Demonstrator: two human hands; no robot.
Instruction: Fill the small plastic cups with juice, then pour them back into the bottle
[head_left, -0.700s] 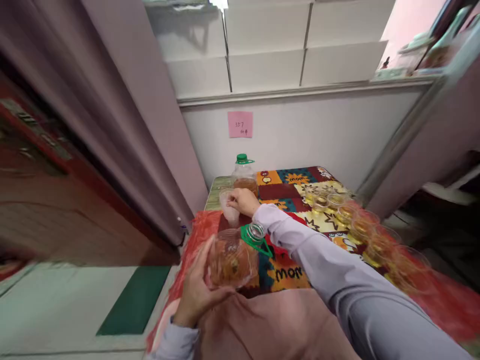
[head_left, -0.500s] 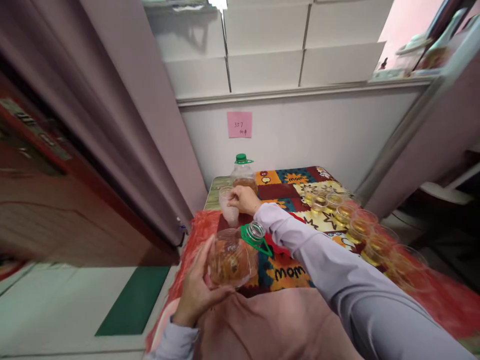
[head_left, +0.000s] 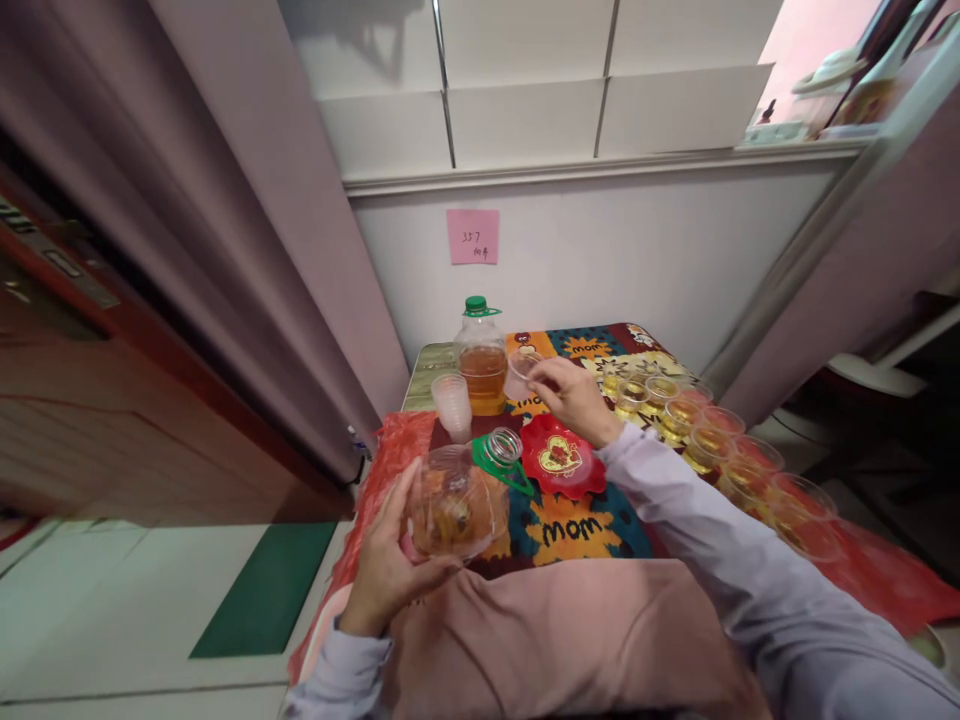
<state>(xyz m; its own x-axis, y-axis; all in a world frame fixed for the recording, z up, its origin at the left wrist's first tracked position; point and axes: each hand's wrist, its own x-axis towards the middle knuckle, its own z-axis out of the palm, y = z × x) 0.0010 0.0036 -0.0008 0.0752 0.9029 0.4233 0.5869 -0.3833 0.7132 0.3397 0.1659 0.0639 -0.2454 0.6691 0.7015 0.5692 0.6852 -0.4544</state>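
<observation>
My left hand (head_left: pixel 390 560) is wrapped round a clear plastic jug (head_left: pixel 454 505), which tilts with its uncapped mouth and green collar pointing right. Some amber liquid shows inside it. Between the fingers of my right hand (head_left: pixel 574 395) is a clear plastic cup (head_left: pixel 523 378), held by its rim above the table. Left of that cup stands a stack of clear plastic cups (head_left: pixel 452 408). Just behind the stack, a second jug (head_left: pixel 482 360) with a green cap is upright and partly filled with amber liquid. A red scalloped plate (head_left: pixel 562 456) with a gold heart lies below my right hand.
Rows of clear cups with yellowish liquid (head_left: pixel 705 450) line the table's right side. A patterned cloth (head_left: pixel 577 530) and red plastic sheeting (head_left: pixel 409 440) cover the table. Behind is a wall with a pink note (head_left: pixel 473 237); a purple curtain (head_left: pixel 247 200) hangs at left.
My right hand has moved right from the cup stack, carrying one cup away. The red plate and the capped jug show more fully now. My left hand still holds the tilted jug.
</observation>
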